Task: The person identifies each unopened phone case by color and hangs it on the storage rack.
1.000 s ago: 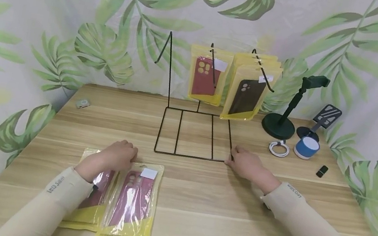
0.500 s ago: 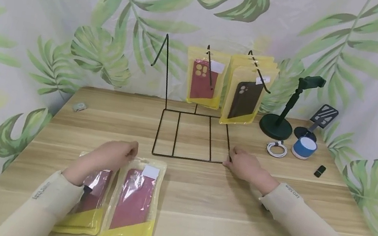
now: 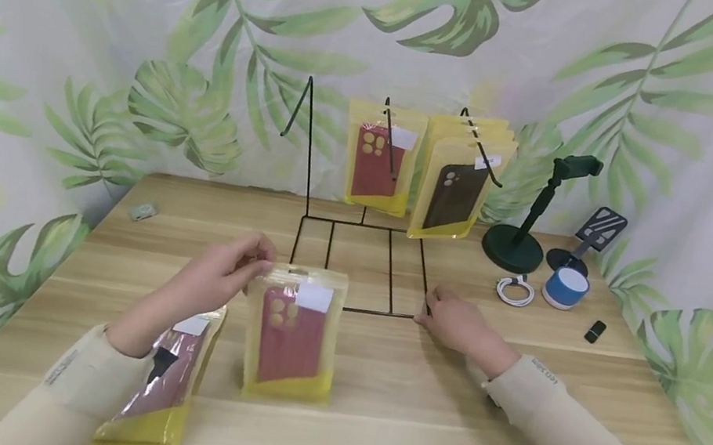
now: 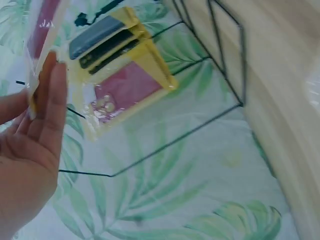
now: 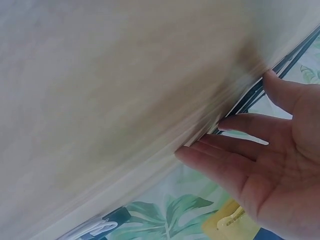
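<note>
My left hand (image 3: 257, 269) pinches the top edge of a yellow packet with a red phone case (image 3: 291, 334) and holds it upright just above the table. In the left wrist view the left hand (image 4: 42, 85) grips that packet's edge (image 4: 42, 25). A second yellow packet (image 3: 159, 386) lies flat under my left forearm. My right hand (image 3: 433, 305) rests with straight fingers on the front right corner of the black wire rack (image 3: 356, 266). The right hand (image 5: 240, 125) touches the rack wire (image 5: 282, 67). A red-case packet (image 3: 379, 155) and black-case packets (image 3: 455, 188) hang on its hooks.
At the back right of the wooden table (image 3: 407, 422) stand a dark green phone stand (image 3: 514, 238), a black phone holder (image 3: 595, 229), a blue speaker (image 3: 563, 287), a coiled white cable (image 3: 515, 290) and a small black item (image 3: 595, 331). A small grey object (image 3: 142, 211) lies back left.
My left hand has picked the right-hand packet up off the table and raised it upright toward the rack. The right hand has stayed on the rack's corner.
</note>
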`<state>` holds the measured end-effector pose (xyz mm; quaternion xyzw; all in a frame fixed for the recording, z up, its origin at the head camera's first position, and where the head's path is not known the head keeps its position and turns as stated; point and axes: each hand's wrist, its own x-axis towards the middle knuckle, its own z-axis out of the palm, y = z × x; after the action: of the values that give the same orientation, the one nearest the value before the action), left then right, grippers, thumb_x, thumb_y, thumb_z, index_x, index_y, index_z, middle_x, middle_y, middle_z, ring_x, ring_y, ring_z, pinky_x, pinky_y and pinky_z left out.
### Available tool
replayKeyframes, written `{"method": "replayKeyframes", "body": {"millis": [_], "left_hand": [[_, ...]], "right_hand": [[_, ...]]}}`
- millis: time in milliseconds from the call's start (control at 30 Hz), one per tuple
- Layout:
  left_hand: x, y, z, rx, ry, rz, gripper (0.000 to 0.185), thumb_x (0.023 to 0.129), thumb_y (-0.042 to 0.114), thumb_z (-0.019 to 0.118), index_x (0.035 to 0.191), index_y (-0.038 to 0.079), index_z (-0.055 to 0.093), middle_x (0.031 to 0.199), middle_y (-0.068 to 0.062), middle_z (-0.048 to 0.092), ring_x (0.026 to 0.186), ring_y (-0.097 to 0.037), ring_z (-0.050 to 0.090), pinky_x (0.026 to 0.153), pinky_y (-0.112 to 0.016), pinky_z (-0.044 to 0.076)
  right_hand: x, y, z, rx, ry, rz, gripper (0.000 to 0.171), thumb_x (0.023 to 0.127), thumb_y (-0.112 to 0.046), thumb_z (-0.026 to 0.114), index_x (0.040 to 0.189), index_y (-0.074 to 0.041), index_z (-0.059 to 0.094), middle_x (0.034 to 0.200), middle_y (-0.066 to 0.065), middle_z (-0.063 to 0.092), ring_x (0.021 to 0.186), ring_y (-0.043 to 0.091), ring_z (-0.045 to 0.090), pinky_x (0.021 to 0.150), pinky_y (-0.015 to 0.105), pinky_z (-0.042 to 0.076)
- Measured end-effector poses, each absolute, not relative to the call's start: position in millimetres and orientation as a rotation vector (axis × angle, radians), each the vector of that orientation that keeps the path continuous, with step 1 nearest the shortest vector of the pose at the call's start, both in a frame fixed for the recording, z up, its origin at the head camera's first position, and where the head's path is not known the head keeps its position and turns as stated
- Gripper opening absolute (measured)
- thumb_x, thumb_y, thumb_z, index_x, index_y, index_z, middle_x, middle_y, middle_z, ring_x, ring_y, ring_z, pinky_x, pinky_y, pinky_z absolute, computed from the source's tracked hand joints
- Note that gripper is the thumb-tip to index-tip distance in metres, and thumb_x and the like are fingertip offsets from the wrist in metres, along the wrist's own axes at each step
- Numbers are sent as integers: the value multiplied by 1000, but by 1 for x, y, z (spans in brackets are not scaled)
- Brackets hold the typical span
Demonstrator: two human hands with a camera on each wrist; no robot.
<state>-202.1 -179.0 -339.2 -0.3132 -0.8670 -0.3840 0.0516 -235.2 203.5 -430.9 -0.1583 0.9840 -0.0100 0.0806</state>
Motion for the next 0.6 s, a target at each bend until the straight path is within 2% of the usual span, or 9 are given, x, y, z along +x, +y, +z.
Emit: {"method": "replayKeyframes", "body": {"millis": [133,233,433,600], "left_hand": [[-207,-165,-330,-936,-2482,-1186,3,98,-1,56,99,1,59,83,-8,65,68,-7,55,58,-22,52],[-212,-151,-321,-911,-2387,-1178,3,97,-1,57,100,0,59,83,-8,65,68,-7,52,59,-20,47],[-225,-115,-292,-947,-2237,-1273,4,98,1,57,99,-2,59,74,-10,60,56,-9,40,51,-20,36],[-232,-89,-272,-979,-2199,-1346,6,99,2,55,100,-3,58,78,-13,62,58,-12,47,50,-20,39]], "right_hand": [[-234,201,-431,-478,2933,-33,64,102,-39,52,143,9,45,147,30,45,135,43,47,106,54,47],[-234,201,-432,-481,2944,-31,63,102,-39,52,143,9,46,147,30,46,134,43,48,105,54,48],[-236,204,-435,-502,2974,-31,63,101,-39,54,142,9,47,144,29,49,131,41,52,101,54,51],[-234,204,-434,-524,2992,-55,59,102,-34,53,141,9,48,142,31,51,129,43,54,98,55,52]]}}
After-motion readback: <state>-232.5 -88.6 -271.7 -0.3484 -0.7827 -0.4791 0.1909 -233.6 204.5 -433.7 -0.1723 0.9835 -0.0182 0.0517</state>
